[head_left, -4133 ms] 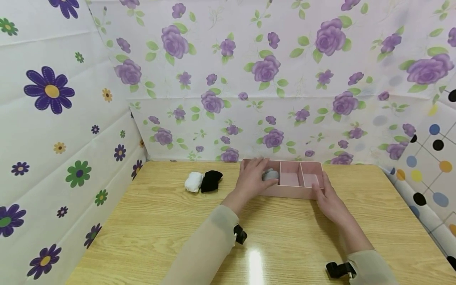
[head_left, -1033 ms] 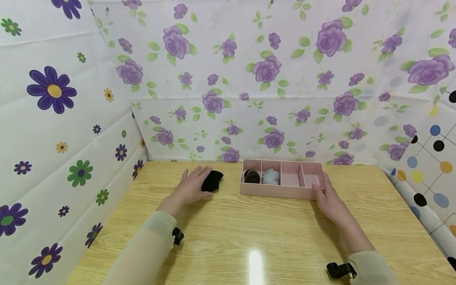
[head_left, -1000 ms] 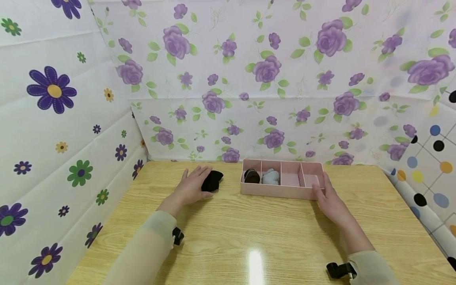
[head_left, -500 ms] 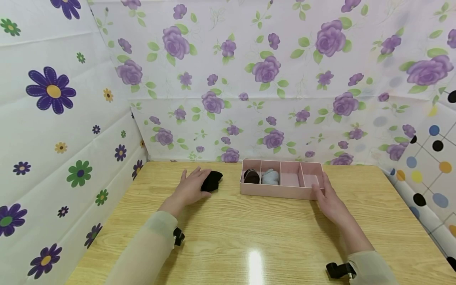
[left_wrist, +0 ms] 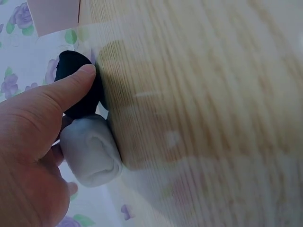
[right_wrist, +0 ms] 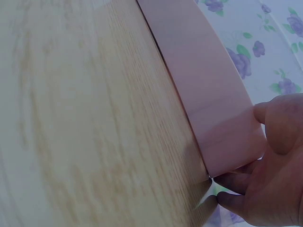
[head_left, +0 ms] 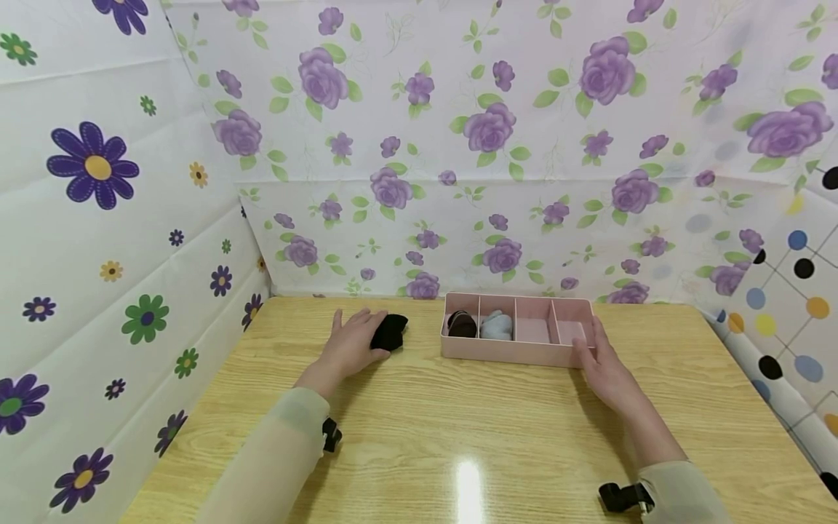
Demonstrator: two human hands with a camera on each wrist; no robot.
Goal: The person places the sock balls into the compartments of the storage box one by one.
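On the table, my left hand (head_left: 353,343) pinches a black rolled-up pair of socks (head_left: 389,332), the thumb on its near side and the other fingers behind. Beside it lies a white rolled pair of socks (left_wrist: 91,151), seen in the left wrist view and covered by the hand in the head view. A pink divided box (head_left: 511,353) stands to the right. Its leftmost compartment holds a dark brown rolled pair (head_left: 462,324), and the adjoining one a light grey-blue pair (head_left: 497,325). My right hand (head_left: 609,371) grips the box's right end, thumb at the front corner.
The box's two right compartments show bare pink floors. The wooden table (head_left: 419,422) ends at the back against a flowered cloth (head_left: 393,218). Patterned cloths also hang at left and right. A black wrist camera (head_left: 332,434) sits below each hand.
Since the oldest frame, my left hand has left the box and moved left to the socks, leaving the grey-blue pair inside. Recently it has closed around the black pair. The right hand stays put.
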